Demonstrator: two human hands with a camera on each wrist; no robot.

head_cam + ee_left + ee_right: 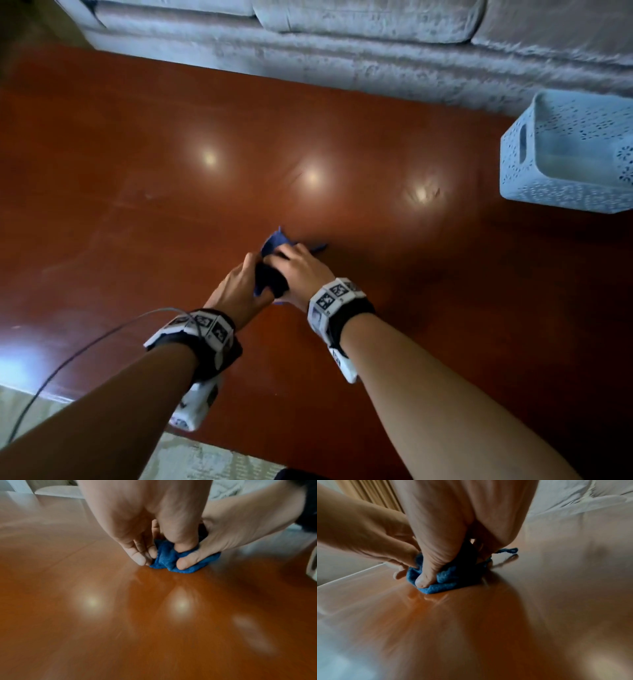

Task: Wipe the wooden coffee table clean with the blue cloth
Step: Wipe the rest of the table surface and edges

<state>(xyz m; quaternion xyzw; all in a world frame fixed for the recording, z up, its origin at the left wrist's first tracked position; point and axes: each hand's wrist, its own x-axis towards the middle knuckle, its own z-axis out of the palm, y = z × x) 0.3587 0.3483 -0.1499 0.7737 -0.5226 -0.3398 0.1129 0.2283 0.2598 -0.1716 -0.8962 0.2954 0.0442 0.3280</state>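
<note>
Head view: both hands meet over the middle of the near half of the counter [137, 171], a glossy red-brown wooden top.
Cloth: the blue cloth [274, 244] is bunched up between the 2 hands and lies on the counter; a corner sticks up beyond the fingers.
Left hand: the left hand [239, 286] has its fingers curled onto the near left side of the cloth.
Right hand: the right hand [301, 270] lies over the cloth from the right, fingers bent round it.
Wrists: each wrist carries a black band with white marker tiles; a grey cable [68, 359] runs from the left one.
Basket: a pale blue perforated basket [534, 164] stands on the far right of the counter, well apart from the hands.
Sofa: a grey sofa [342, 44] runs along the far edge.
Reflections: 3 bright light spots show on the wood.

Left wrist view: the left hand [137, 534] pinches the blue cloth [164, 557] against the counter [154, 628], thumb pressed into the folds.
Other hand: the right hand [231, 534] grips the same bunch from the right.

Right wrist view: the right hand [445, 534] clamps the blue cloth [450, 580] down on the counter [471, 628], thumb tip on the fabric.
Loose end: a thin strand of cloth trails out to the right.
Other hand: the left hand [368, 534] holds the left side of the bunch.
</note>
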